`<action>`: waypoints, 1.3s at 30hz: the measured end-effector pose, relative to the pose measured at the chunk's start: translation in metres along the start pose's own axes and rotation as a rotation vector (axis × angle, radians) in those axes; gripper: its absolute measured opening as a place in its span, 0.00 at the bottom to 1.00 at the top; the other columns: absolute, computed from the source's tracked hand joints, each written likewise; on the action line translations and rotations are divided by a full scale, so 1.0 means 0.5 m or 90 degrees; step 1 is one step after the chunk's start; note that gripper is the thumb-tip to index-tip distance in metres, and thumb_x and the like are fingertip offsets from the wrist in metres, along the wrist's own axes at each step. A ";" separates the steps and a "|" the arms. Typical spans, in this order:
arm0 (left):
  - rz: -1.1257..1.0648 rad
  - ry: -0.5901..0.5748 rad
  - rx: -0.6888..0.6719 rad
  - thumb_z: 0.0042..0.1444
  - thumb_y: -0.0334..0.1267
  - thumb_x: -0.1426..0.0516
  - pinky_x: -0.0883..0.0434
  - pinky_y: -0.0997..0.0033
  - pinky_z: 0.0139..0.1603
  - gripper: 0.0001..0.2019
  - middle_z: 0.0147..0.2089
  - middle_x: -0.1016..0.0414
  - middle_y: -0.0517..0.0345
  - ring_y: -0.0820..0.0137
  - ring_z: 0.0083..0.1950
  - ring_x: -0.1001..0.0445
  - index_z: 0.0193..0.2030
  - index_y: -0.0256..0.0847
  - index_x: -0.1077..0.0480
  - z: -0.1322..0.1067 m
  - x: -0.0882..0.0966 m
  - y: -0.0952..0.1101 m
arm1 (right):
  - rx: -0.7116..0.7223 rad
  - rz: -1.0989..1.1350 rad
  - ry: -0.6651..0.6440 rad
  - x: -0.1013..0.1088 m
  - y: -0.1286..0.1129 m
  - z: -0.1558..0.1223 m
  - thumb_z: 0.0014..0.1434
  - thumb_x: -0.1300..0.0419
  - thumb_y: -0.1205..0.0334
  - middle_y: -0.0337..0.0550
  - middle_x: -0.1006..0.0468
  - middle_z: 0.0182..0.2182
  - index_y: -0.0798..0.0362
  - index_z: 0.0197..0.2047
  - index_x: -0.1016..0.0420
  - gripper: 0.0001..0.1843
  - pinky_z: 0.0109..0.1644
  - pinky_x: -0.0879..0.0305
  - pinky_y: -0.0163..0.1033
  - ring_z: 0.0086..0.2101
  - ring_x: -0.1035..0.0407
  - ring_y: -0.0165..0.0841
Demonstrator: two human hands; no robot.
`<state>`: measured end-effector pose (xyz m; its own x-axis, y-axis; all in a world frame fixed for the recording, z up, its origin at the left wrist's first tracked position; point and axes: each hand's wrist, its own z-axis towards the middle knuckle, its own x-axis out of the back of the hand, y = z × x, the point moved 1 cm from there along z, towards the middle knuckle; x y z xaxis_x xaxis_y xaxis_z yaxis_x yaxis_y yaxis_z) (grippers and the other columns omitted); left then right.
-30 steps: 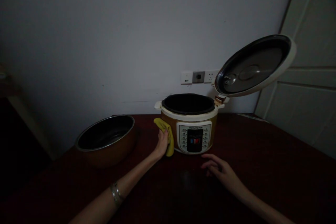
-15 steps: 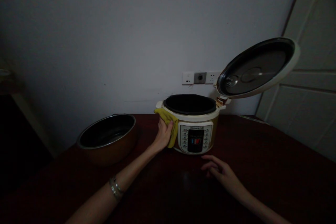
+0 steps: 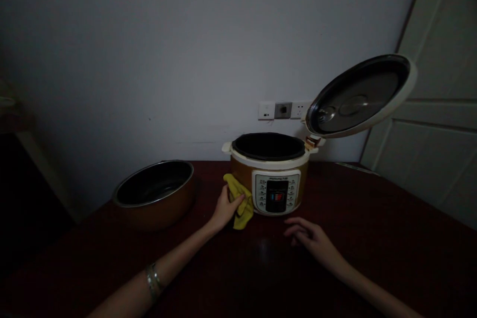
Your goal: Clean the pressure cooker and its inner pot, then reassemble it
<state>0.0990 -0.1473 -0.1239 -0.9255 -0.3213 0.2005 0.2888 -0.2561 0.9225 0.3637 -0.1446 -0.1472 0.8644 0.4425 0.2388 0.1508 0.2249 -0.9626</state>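
Note:
A yellow cloth [image 3: 241, 208] is gripped in my left hand [image 3: 225, 207], at the lower left side of a white and gold electric pressure cooker [image 3: 243, 169]. The cooker stands with its lid [image 3: 359, 99] raised and tilted to the right, and its dark inside shows. In front of the cooker's lower right, my right hand [image 3: 309, 238] hovers over or rests on the table, fingers loosely bent and apart, holding nothing. To the left sits a wide pot [image 3: 160, 208], brown-gold outside and dark inside, apart from my hands.
The dark red table [image 3: 257, 278] meets a pale wall [image 3: 149, 59]. Wall sockets [image 3: 283, 110] are just behind the cooker. A pale panelled door [image 3: 439, 139] stands at the right, beyond the raised lid.
My left hand has moved down the cooker's left side with the yellow cloth, leaving the rim and side handle uncovered. My right hand has hardly moved.

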 end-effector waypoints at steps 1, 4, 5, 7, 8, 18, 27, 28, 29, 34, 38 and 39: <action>-0.008 0.008 0.016 0.50 0.45 0.40 0.34 0.58 0.54 0.26 0.50 0.28 0.44 0.61 0.51 0.28 0.52 0.37 0.40 0.000 0.007 0.004 | 0.000 -0.003 0.001 0.001 -0.006 -0.001 0.49 0.45 0.52 0.47 0.21 0.32 0.56 0.44 0.30 0.21 0.34 0.33 0.42 0.28 0.28 0.35; -0.052 0.033 0.035 0.46 0.46 0.37 0.31 0.58 0.52 0.23 0.46 0.25 0.47 0.60 0.47 0.25 0.46 0.37 0.36 -0.004 0.025 0.010 | 0.016 -0.035 0.016 0.005 -0.031 -0.006 0.50 0.46 0.52 0.47 0.21 0.33 0.55 0.42 0.29 0.20 0.32 0.33 0.41 0.28 0.28 0.35; -0.075 0.040 0.045 0.45 0.47 0.37 0.31 0.58 0.51 0.24 0.46 0.24 0.47 0.60 0.47 0.25 0.46 0.37 0.35 -0.009 0.028 0.012 | 0.028 -0.055 0.023 0.005 -0.042 -0.008 0.51 0.46 0.53 0.47 0.21 0.33 0.55 0.42 0.29 0.19 0.33 0.33 0.41 0.28 0.28 0.35; -0.132 0.046 0.079 0.44 0.48 0.36 0.30 0.58 0.50 0.26 0.47 0.24 0.46 0.59 0.48 0.25 0.47 0.37 0.35 -0.027 0.032 0.017 | 0.060 -0.098 0.035 0.002 -0.064 -0.015 0.52 0.46 0.55 0.47 0.20 0.34 0.55 0.41 0.28 0.17 0.35 0.32 0.41 0.29 0.28 0.34; -0.159 0.043 0.103 0.43 0.49 0.36 0.29 0.59 0.49 0.27 0.47 0.24 0.46 0.58 0.48 0.25 0.47 0.37 0.35 -0.040 0.033 0.022 | 0.075 -0.116 0.034 -0.002 -0.076 -0.019 0.53 0.46 0.55 0.47 0.20 0.34 0.54 0.42 0.27 0.16 0.35 0.32 0.40 0.30 0.28 0.34; -0.248 -0.092 0.242 0.44 0.48 0.36 0.29 0.61 0.47 0.27 0.50 0.25 0.43 0.58 0.47 0.25 0.48 0.35 0.32 -0.139 -0.001 0.090 | 0.087 -0.020 -0.082 -0.113 -0.115 -0.014 0.51 0.37 0.55 0.47 0.23 0.41 0.54 0.59 0.39 0.34 0.35 0.31 0.37 0.31 0.28 0.30; -0.131 -0.164 0.272 0.45 0.52 0.38 0.29 0.65 0.36 0.25 0.43 0.26 0.46 0.61 0.43 0.25 0.44 0.37 0.34 -0.124 -0.005 0.088 | 0.053 0.070 -0.064 -0.084 -0.124 0.002 0.51 0.38 0.52 0.43 0.21 0.33 0.55 0.43 0.24 0.19 0.37 0.29 0.40 0.34 0.26 0.36; -0.103 -0.138 0.255 0.45 0.52 0.38 0.29 0.67 0.34 0.24 0.42 0.27 0.48 0.63 0.41 0.26 0.43 0.38 0.35 -0.123 -0.001 0.091 | 0.055 0.052 -0.042 -0.073 -0.127 0.001 0.51 0.39 0.52 0.44 0.21 0.33 0.55 0.42 0.23 0.19 0.36 0.30 0.40 0.33 0.27 0.36; -0.078 -0.109 0.220 0.45 0.52 0.38 0.30 0.68 0.33 0.23 0.41 0.28 0.50 0.65 0.39 0.26 0.41 0.39 0.36 -0.123 0.001 0.095 | 0.060 0.033 -0.022 -0.062 -0.130 0.000 0.51 0.39 0.52 0.44 0.20 0.33 0.55 0.41 0.23 0.18 0.36 0.30 0.39 0.33 0.27 0.36; 0.056 -0.144 -0.018 0.48 0.47 0.40 0.33 0.70 0.34 0.15 0.37 0.29 0.55 0.68 0.37 0.30 0.36 0.41 0.35 -0.132 -0.023 0.139 | 0.107 -0.058 0.012 -0.046 -0.154 -0.002 0.54 0.43 0.56 0.44 0.20 0.36 0.56 0.42 0.23 0.16 0.33 0.31 0.37 0.30 0.27 0.33; 0.134 -0.184 -0.107 0.48 0.46 0.39 0.34 0.69 0.35 0.14 0.36 0.30 0.56 0.67 0.36 0.31 0.35 0.41 0.34 -0.121 -0.057 0.166 | 0.183 -0.151 0.019 -0.053 -0.171 -0.001 0.55 0.45 0.61 0.42 0.19 0.35 0.54 0.40 0.22 0.13 0.35 0.32 0.38 0.32 0.27 0.34; 0.144 -0.185 -0.117 0.48 0.45 0.39 0.34 0.69 0.34 0.12 0.34 0.31 0.57 0.68 0.35 0.32 0.33 0.41 0.34 -0.115 -0.061 0.171 | 0.196 -0.183 0.027 -0.051 -0.173 -0.001 0.55 0.46 0.62 0.42 0.19 0.33 0.54 0.39 0.22 0.13 0.34 0.32 0.37 0.31 0.27 0.34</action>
<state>0.1662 -0.2118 -0.0704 -0.8568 -0.1238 0.5006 0.5074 -0.3762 0.7753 0.3286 -0.1758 -0.0699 0.8278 0.2896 0.4805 0.2435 0.5863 -0.7727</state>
